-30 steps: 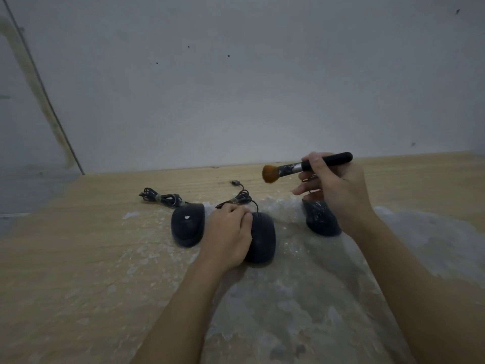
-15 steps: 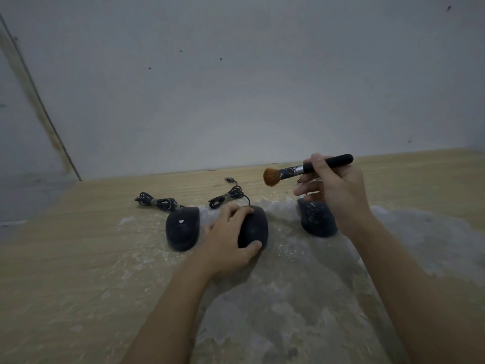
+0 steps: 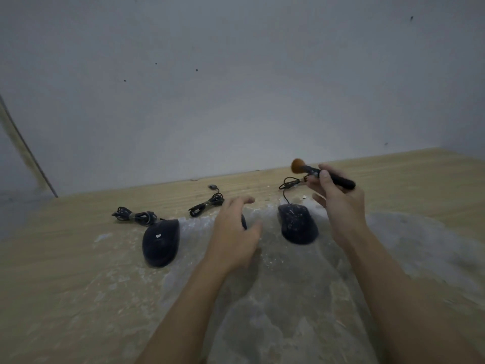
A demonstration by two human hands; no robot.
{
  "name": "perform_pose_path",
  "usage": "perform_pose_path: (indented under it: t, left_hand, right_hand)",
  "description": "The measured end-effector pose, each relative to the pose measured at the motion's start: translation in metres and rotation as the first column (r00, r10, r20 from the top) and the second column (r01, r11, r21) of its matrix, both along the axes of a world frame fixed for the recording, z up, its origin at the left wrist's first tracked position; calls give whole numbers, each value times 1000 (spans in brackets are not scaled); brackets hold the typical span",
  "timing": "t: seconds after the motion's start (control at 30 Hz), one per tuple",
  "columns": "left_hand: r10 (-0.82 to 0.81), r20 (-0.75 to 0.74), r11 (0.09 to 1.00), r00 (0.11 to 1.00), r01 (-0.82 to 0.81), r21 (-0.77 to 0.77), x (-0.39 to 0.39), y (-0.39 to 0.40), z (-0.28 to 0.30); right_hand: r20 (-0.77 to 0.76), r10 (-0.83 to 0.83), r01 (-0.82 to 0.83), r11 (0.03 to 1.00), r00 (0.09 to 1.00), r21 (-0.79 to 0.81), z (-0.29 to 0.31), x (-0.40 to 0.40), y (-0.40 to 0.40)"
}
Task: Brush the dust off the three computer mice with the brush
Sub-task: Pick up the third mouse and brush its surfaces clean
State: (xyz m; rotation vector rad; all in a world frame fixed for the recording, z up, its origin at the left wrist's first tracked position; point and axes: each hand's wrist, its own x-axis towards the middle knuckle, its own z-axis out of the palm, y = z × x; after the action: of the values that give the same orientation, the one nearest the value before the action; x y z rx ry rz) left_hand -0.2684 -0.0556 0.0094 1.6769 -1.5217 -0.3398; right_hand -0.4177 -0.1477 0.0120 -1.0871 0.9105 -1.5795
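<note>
Dusty pale wooden tabletop (image 3: 65, 279) below us: our left hand (image 3: 231, 232), fingers spread, covers the middle dark mouse (image 3: 244, 221); our right hand (image 3: 338, 203) pinches the black-handled orange-bristled brush (image 3: 322, 172) aloft. Next, we judge, steady that mouse and sweep; speckled right mouse (image 3: 298, 223) and left mouse (image 3: 160, 241) wait.

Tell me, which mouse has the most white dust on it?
The right mouse, just below the brush. Its top is speckled all over; the left mouse shows only one white spot, and the middle mouse hides under the left hand.
</note>
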Motion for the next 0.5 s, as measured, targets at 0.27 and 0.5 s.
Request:
perform_pose_path:
  t: [0.27,0.5]
  left_hand:
    - [233,-746,937,624,62,345,-49,-52,-2]
    - [255,-889,956,379,41,292,-49,-50,2]
  right_hand:
    - [-167,38,-32,999,985,34,-36,11,-12]
    - [-116,51,-47,998,992,33,-35,11,-13]
